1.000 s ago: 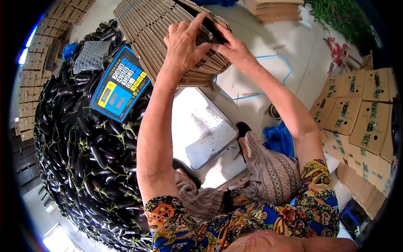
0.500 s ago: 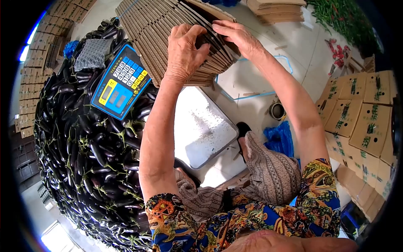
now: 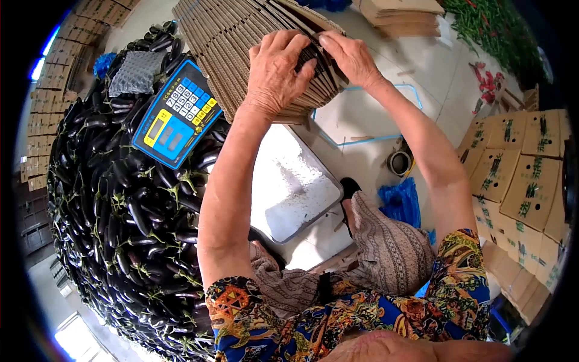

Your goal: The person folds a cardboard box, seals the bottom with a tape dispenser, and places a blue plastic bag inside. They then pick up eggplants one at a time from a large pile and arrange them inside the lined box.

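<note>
A thick bundle of flattened cardboard boxes (image 3: 235, 45) leans at the top of the head view, its many edges facing me. My left hand (image 3: 280, 75) lies over those edges, fingers bent into the layers and thumb apart. At the bundle's right end, my right hand (image 3: 353, 59) grips the edge of a sheet between thumb and fingers; part of its fingertips is hidden. Just below the cardboard sits a scale's white platform (image 3: 289, 181). To its left is the blue scale display (image 3: 176, 114) with number keys.
A large heap of eggplants (image 3: 120, 223) fills the left side, with bubble wrap (image 3: 137, 73) on top. Printed cartons (image 3: 531, 175) are stacked at right. A tape roll (image 3: 399, 163) and blue plastic (image 3: 401, 202) lie on the floor. Green peppers (image 3: 488, 36) are piled at upper right.
Both hands have shifted slightly right in the view, along with the cardboard bundle. My left fingers have moved nearer to the right hand at the bundle's right end.
</note>
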`<state>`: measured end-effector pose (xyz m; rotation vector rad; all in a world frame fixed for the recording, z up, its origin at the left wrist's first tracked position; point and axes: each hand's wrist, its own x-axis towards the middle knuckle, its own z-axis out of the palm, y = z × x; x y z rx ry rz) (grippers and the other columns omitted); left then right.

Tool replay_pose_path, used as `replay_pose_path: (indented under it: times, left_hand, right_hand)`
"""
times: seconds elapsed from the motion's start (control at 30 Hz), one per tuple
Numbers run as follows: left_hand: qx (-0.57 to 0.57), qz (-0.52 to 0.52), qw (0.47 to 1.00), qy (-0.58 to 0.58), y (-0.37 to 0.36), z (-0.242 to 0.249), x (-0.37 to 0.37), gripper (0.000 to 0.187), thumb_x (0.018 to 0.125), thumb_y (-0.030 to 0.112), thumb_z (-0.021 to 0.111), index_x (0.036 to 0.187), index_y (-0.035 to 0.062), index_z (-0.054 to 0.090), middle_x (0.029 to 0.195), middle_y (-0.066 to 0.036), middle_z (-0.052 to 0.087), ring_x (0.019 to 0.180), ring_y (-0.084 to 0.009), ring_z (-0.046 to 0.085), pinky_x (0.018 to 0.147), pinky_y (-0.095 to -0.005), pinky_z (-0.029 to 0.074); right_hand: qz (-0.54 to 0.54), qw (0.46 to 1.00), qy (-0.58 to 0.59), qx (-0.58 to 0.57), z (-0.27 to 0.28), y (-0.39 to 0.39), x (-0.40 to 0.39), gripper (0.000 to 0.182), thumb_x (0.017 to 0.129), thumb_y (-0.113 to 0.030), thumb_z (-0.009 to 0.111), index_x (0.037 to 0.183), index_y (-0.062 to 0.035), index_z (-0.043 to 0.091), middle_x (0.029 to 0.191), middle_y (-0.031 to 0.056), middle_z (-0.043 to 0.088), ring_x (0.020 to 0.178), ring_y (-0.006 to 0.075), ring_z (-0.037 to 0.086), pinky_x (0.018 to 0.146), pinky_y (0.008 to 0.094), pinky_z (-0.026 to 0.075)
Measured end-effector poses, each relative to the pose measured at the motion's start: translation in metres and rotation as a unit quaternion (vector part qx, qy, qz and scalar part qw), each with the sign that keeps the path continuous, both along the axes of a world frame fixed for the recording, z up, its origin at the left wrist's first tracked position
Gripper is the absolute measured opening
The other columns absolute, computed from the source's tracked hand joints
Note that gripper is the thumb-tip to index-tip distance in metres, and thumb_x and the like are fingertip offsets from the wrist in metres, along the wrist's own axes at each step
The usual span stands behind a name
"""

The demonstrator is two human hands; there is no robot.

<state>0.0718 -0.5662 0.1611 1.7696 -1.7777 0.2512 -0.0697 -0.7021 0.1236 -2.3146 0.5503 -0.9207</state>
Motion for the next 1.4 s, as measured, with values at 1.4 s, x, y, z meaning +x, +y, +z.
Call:
replay_pose_path:
  times: [1.4]
  left_hand:
    - [0.185, 0.049, 0.92, -0.341, -0.05, 0.016, -0.053, 0.015, 0.08, 0.018, 0.063, 0.093, 0.013, 0.067, 0.096, -0.002, 0.059, 0.102, -0.0213, 0.051, 0.085, -0.0395, 0.038]
  right_hand:
    - [-0.015, 0.997, 0.08, -0.013, -0.058, -0.011, -0.001, 0.039, 0.079, -0.011, 0.063, 0.118, -0.0089, 0.057, 0.116, 0.0142, 0.062, 0.109, 0.0332, 0.058, 0.091, 0.0405, 0.05]
